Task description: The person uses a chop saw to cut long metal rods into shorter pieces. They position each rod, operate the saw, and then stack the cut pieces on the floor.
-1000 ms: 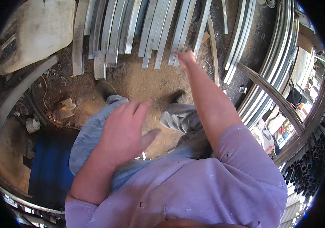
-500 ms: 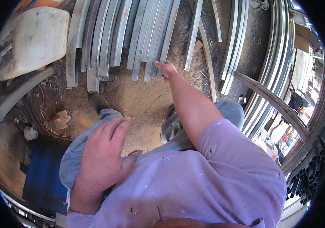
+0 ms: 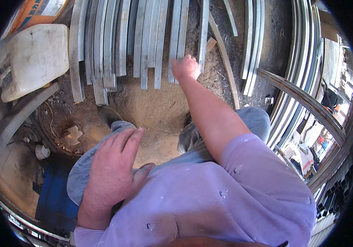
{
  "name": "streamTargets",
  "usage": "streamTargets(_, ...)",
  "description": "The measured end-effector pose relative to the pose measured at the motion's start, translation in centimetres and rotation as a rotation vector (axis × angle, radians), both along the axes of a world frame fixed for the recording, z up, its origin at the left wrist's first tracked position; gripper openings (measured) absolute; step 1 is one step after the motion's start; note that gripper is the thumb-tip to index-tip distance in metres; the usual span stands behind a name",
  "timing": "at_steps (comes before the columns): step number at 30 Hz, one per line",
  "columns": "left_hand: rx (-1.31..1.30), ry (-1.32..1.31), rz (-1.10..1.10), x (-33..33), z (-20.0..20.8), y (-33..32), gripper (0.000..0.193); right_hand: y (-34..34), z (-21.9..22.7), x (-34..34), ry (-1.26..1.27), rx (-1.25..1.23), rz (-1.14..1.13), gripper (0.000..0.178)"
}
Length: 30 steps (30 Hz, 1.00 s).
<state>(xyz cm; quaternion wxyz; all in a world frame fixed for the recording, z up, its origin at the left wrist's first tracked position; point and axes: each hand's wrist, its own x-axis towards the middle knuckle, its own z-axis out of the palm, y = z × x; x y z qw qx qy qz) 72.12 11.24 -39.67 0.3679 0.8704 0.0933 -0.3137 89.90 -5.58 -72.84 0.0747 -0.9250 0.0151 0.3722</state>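
Observation:
My right hand (image 3: pixel 186 69) reaches forward to the near ends of the long grey metal bars. Its fingers are curled over the end of a metal bar (image 3: pixel 181 31), which lies against another bar (image 3: pixel 174 37); the fingertips are partly hidden. To the right of the hand lies a single bar (image 3: pixel 203 29). My left hand (image 3: pixel 116 162) rests by my left thigh, fingers stretched out and thumb apart, holding nothing. Farther left, several more bars (image 3: pixel 123 37) lie side by side on the dirt floor.
A dirty white plastic jug (image 3: pixel 36 61) stands at the far left, near an orange-and-white sack (image 3: pixel 40 12). A thin curved strip (image 3: pixel 224 61) and more bars (image 3: pixel 248 49) lie to the right. A metal beam (image 3: pixel 304 101) crosses the right side. Torn cardboard (image 3: pixel 73 135) lies left.
My right hand has closed from a pointing shape to curled fingers. The two bars by it have shifted right, leaving a gap to the group on the left. My left hand has stayed put.

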Motion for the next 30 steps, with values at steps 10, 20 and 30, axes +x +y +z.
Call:
streamTargets(10, 0.017, 0.009, 0.031, -1.3, -0.4, 0.2, 0.08, 9.0, -3.5, -0.3, 0.091, 0.232, -0.368, 0.078)
streamTargets(20, 0.039, 0.017, 0.024, -1.9, 0.0, 0.3, 0.081, 7.5, -7.3, 0.2, 0.251, 0.35, -0.501, 0.06)
streamTargets(30, 0.029, 0.028, -0.041, -1.2, -0.5, 0.0, 0.079, 5.4, -9.0, -1.4, 0.266, 0.706, -0.76, 0.058)
